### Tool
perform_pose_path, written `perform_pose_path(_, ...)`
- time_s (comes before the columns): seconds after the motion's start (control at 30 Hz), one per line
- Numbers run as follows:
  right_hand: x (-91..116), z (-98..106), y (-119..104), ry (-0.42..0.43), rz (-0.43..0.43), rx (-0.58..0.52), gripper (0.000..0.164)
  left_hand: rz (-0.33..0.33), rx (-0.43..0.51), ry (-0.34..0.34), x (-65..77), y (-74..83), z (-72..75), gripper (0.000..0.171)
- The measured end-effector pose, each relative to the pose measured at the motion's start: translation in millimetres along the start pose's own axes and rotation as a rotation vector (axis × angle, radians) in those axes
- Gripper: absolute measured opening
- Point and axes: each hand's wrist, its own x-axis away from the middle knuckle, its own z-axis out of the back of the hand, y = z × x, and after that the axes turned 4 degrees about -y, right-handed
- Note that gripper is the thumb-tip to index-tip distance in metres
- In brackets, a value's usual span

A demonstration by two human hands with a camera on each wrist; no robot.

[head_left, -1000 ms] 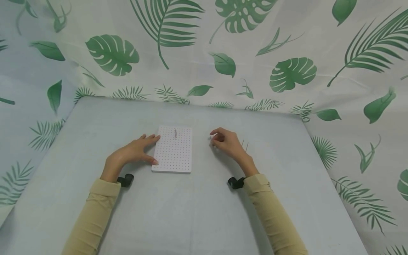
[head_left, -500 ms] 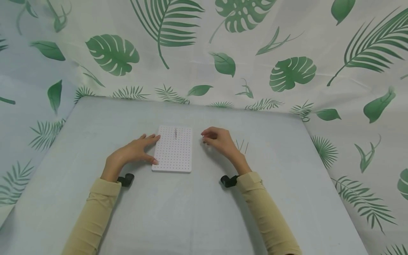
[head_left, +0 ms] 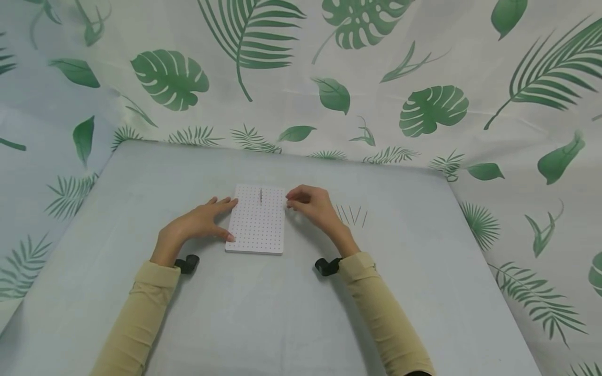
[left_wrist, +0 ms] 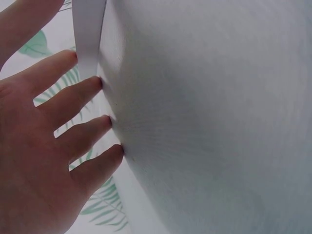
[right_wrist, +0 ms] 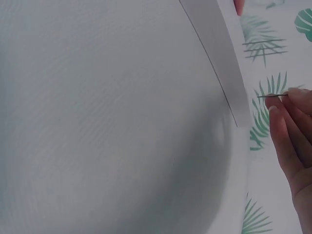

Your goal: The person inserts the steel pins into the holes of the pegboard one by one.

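A white pegboard [head_left: 256, 224] with a grid of small holes lies on the table. Several thin dark metal pins [head_left: 261, 196] stand upright near its far edge; they also show above the board's side [right_wrist: 233, 63] in the right wrist view. My left hand [head_left: 199, 224] is spread along the board's left side, with thumb and fingertips [head_left: 233, 201] at its edge. Just off the board's upper right edge, my right hand [head_left: 310, 206] pinches one thin metal pin [right_wrist: 269, 96] between thumb and fingertips. The pin's tip points out past the fingers.
Right of the right hand, several loose thin pins [head_left: 350, 215] lie in a row on the grey-white table [head_left: 301, 313]. A leaf-printed cloth [head_left: 282, 94] hangs behind the table. Each wrist wears a small black camera [head_left: 326, 267].
My right hand has moved left with the pin, from right of the board to beside its edge, uncovering more of the loose pins. The left hand has stayed at the board.
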Motion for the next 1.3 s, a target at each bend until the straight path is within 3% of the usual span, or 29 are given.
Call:
perform_pose_path(0.7, -20, -28, -9, -0.013, 0.025, -0.066, 0.010, -0.015, -0.003, -0.004, -0.9, -1.1, 0.4, 0.096)
perform_pose_path(1.3, -29, -42, -18, -0.047, 0.006, -0.032, 0.009, -0.013, 0.010, 0.000, 0.1, -2.7, 0.7, 0.097)
